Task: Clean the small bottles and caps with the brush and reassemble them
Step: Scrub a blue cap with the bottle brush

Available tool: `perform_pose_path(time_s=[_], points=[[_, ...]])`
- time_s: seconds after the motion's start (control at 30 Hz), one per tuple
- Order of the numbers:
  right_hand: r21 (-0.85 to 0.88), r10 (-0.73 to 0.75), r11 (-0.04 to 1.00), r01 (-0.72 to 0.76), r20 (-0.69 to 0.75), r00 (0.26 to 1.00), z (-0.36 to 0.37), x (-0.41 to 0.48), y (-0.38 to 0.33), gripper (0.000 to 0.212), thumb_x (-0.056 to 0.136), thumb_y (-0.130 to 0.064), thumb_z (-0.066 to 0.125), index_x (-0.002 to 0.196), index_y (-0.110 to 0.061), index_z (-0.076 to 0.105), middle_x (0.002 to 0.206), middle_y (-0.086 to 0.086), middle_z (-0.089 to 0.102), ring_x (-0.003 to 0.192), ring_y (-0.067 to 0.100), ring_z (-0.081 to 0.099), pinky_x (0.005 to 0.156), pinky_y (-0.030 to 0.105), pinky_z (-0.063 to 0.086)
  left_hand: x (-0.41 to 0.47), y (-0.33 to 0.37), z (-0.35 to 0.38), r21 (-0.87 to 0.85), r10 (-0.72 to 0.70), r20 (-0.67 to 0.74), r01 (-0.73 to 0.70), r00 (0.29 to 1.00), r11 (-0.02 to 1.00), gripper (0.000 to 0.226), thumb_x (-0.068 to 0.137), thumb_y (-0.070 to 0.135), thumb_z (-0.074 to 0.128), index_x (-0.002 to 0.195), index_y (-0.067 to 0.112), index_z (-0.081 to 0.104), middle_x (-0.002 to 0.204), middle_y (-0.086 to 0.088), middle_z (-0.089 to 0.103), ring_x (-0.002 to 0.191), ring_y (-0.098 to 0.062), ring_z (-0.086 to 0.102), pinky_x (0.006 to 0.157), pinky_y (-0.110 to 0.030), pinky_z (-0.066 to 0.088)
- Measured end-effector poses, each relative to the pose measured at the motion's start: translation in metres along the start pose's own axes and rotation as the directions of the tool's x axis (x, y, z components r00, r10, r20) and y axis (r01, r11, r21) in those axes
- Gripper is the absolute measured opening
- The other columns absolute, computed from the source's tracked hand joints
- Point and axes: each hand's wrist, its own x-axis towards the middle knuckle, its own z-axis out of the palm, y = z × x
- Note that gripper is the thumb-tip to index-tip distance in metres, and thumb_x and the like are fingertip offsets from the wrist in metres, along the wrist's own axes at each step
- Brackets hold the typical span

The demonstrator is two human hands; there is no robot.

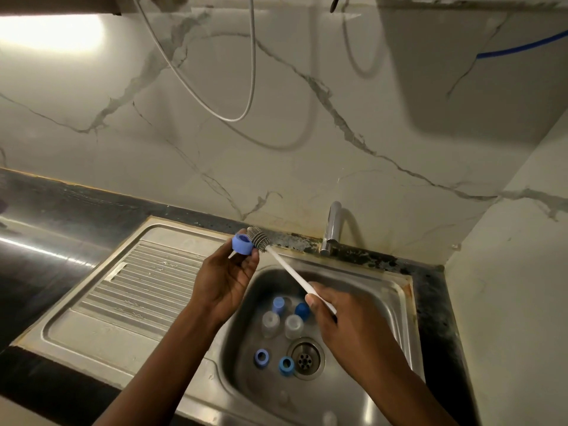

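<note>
Blue cap point(242, 244) is pinched between thumb and fingertips of the left hand point(224, 281), held up in the air, behind and left of the drain point(305, 358), open side facing up-right. Brush point(289, 269) bristle head touches the cap's rim; cannot tell if the bristles go inside. Its white handle slants down toward the drain into the right hand point(347, 327), fingers curled round the handle's lower end, hand just right of the drain and above it. In the sink point(396, 290) bowl: two clear bottles point(270, 322) stand side by side just behind the drain, two blue-topped pieces point(278, 304) just behind those, partly blurred. Two blue ring caps point(261, 358) lie open side up just left of the drain, the nearer one touching its rim. Tap point(332, 229) stands well behind the drain, drainboard point(138, 281) well to the drain's left.
</note>
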Motion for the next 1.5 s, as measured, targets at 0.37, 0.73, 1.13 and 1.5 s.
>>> perform_pose_path(time_s=[0.37, 0.73, 1.13, 1.5], points=[[-0.073, 0.012, 0.997, -0.011, 0.013, 1.0, -0.005, 0.006, -0.011, 0.043, 0.107, -0.053, 0.04, 0.145, -0.037, 0.055, 0.099, -0.013, 0.07, 0.081, -0.001, 0.065, 0.069, 0.012, 0.051, -0.01, -0.008, 0.009, 0.392, 0.13, -0.006, -0.117, 0.992, 0.913, 0.037, 0.11, 0.029, 0.049, 0.128, 0.0, 0.065, 0.103, -0.022, 0.07, 0.074, -0.02, 0.061, 0.067, -0.026, 0.061], [-0.027, -0.042, 0.999, 0.045, 0.09, 0.995, -0.004, -0.013, -0.013, 0.044, 0.106, -0.057, 0.035, 0.144, -0.043, 0.052, 0.087, -0.01, 0.07, 0.075, 0.004, 0.068, 0.072, 0.02, 0.057, -0.003, 0.002, 0.005, 0.228, 0.125, -0.068, -0.107, 0.99, 0.968, 0.037, 0.112, 0.03, 0.047, 0.12, 0.002, 0.07, 0.106, -0.02, 0.074, 0.073, -0.019, 0.07, 0.062, -0.023, 0.06], [-0.135, -0.061, 0.989, 0.066, 0.046, 0.997, -0.009, 0.003, -0.025, 0.045, 0.109, -0.052, 0.033, 0.148, -0.038, 0.05, 0.094, -0.01, 0.069, 0.077, 0.002, 0.064, 0.063, 0.011, 0.047, -0.009, -0.006, 0.013, 0.288, 0.087, -0.052, -0.069, 0.995, 0.955, 0.04, 0.11, 0.032, 0.049, 0.123, -0.001, 0.069, 0.1, -0.02, 0.071, 0.069, -0.019, 0.06, 0.058, -0.023, 0.057], [-0.105, -0.068, 0.992, 0.074, 0.054, 0.996, -0.015, -0.011, -0.008, 0.043, 0.107, -0.055, 0.037, 0.145, -0.042, 0.054, 0.068, -0.013, 0.059, 0.064, 0.0, 0.063, 0.061, 0.017, 0.052, 0.0, 0.012, 0.003, 0.282, 0.078, -0.036, -0.064, 0.996, 0.957, 0.035, 0.11, 0.026, 0.047, 0.124, 0.002, 0.068, 0.1, -0.019, 0.071, 0.067, -0.017, 0.059, 0.052, -0.021, 0.051]])
